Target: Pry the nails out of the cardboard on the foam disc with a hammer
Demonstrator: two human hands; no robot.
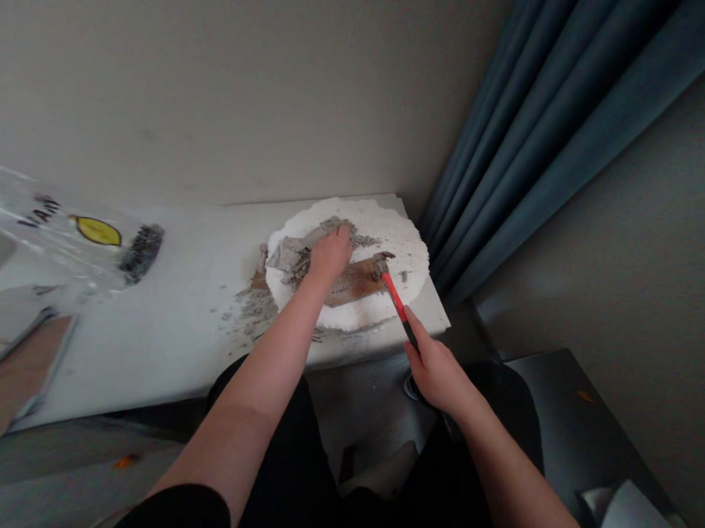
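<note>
My right hand (438, 370) is wrapped round the black grip of a claw hammer (394, 292) with a red shaft. The hammer's metal head is over the right end of a brown flat piece (354, 283), which looks like a tile or board. My left hand (331, 255) reaches into grey crumbly chunks (290, 256), its fingers curled down and mostly hidden. Whatever they grip cannot be made out. Chunks and brown piece lie on a white, rough-edged round slab (402, 227).
The slab sits at the right end of a white table (182, 317), with grey crumbs (257, 310) scattered to its left. A clear plastic bag (73, 231) and another brown piece (20, 375) are further left. Blue curtains (553, 109) hang at right, above a dark box-like surface (582, 421).
</note>
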